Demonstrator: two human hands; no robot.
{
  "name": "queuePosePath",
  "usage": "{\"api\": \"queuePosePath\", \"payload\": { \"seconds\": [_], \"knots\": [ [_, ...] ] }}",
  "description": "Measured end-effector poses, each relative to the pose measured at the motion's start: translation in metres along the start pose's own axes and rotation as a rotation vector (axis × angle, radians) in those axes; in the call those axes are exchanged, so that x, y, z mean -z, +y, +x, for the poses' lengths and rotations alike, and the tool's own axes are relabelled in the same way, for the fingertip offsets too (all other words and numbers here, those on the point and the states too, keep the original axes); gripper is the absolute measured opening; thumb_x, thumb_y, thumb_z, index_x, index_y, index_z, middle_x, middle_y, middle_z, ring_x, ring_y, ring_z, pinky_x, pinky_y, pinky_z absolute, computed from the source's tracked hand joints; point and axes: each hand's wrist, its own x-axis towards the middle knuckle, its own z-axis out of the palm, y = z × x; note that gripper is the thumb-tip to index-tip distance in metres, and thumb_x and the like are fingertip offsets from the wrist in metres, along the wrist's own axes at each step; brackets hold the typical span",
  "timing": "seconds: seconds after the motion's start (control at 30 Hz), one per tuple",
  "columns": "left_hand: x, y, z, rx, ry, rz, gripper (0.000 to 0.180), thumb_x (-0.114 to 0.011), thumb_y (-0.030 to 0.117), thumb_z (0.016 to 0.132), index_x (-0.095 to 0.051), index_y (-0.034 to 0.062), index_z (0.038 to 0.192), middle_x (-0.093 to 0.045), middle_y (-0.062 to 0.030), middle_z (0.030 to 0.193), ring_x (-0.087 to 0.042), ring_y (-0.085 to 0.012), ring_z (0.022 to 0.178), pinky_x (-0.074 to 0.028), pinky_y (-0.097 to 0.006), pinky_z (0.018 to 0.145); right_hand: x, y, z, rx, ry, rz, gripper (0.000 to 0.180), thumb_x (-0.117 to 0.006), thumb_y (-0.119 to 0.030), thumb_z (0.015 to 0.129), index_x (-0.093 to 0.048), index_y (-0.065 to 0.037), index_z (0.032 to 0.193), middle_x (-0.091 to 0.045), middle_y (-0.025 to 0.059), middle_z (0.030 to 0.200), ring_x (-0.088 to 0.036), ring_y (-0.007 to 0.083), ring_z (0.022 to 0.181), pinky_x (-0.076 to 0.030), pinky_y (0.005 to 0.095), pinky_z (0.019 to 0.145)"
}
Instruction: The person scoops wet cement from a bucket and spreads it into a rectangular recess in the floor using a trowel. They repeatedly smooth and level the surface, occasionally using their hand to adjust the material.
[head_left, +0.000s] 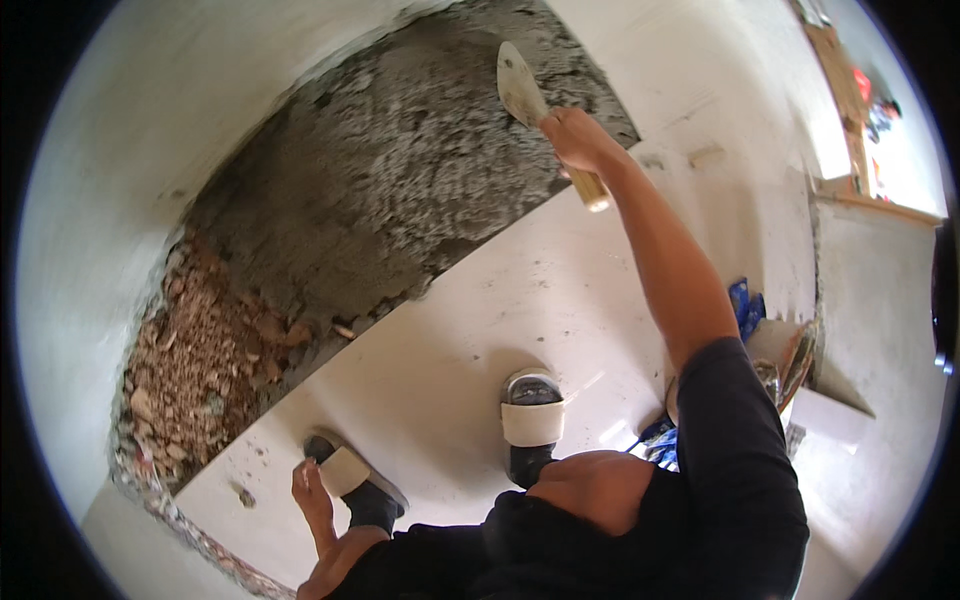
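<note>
A trowel [519,84] with a pale pointed blade and a wooden handle is gripped in my right hand [578,140]. Its blade lies over the rough grey mortar bed [400,150], near the bed's far right edge; whether it touches the mortar I cannot tell. My left hand [312,492] hangs low beside my left slipper [346,472], its fingers loosely curled together and no object visible in them. A straight edge of the pale floor tiles [450,330] borders the mortar on the near side.
Reddish rubble [200,360] fills the left end of the strip, against the white wall [110,220]. My right slipper [532,422] rests on the tiles. At the right stand a bucket [778,345] and blue bags [745,308]. A mortar crumb [243,495] lies on the floor.
</note>
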Motion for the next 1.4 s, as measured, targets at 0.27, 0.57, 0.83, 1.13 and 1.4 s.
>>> {"api": "queuePosePath", "payload": {
  "seconds": [0.27, 0.57, 0.83, 1.13, 1.4],
  "knots": [
    [0.002, -0.009, -0.006, 0.031, 0.021, -0.055, 0.03, -0.056, 0.024, 0.096, -0.063, -0.0019, 0.11, -0.068, -0.0162, 0.101, -0.064, -0.0221, 0.096, -0.05, -0.035, 0.086, -0.067, -0.038, -0.074, 0.174, -0.133, -0.403, 0.045, -0.049, -0.042, 0.094, -0.057, 0.001, 0.106, -0.066, 0.0244, 0.092, -0.065, 0.0382, 0.083, -0.048, 0.0479, 0.079],
    [0.003, -0.009, -0.007, 0.022, 0.031, -0.09, 0.031, -0.055, 0.026, 0.097, -0.064, -0.0008, 0.109, -0.067, -0.0131, 0.101, -0.061, -0.0194, 0.097, -0.047, -0.033, 0.088, -0.25, -0.106, -0.136, 0.4, -0.493, -0.04, 0.057, -0.056, -0.04, 0.091, -0.049, 0.005, 0.125, -0.064, 0.0205, 0.084, -0.064, 0.0195, 0.067, -0.053, 0.0373, 0.062],
    [0.007, -0.019, -0.003, -0.021, 0.053, -0.193, 0.028, -0.057, 0.024, 0.095, -0.065, -0.0006, 0.107, -0.069, -0.0147, 0.096, -0.065, -0.0221, 0.092, -0.049, -0.033, 0.084, -0.245, -0.114, -0.142, 0.17, -0.56, 0.17, 0.05, -0.056, -0.036, 0.091, -0.053, 0.007, 0.116, -0.065, 0.0231, 0.085, -0.066, 0.0268, 0.064, -0.052, 0.0368, 0.057],
    [0.014, -0.026, 0.049, -0.127, 0.023, -0.253, 0.029, -0.058, 0.022, 0.094, -0.063, -0.0032, 0.106, -0.069, -0.0154, 0.091, -0.066, -0.0213, 0.088, -0.049, -0.031, 0.08, -0.231, -0.252, -0.09, 0.286, -0.374, -0.02, 0.046, -0.054, -0.034, 0.093, -0.054, 0.008, 0.113, -0.063, 0.0167, 0.08, -0.062, 0.0226, 0.058, -0.052, 0.0368, 0.054],
    [0.008, -0.019, 0.09, -0.046, -0.077, -0.517, 0.032, -0.057, 0.026, 0.095, -0.062, -0.0038, 0.107, -0.066, -0.0101, 0.081, -0.059, -0.0137, 0.076, -0.047, -0.028, 0.068, -0.331, -0.285, -0.082, -0.096, -0.178, 0.57, 0.036, -0.053, -0.033, 0.094, -0.054, 0.001, 0.105, -0.056, 0.0075, 0.071, -0.054, 0.0169, 0.052, -0.047, 0.0336, 0.049]
  ]
}}
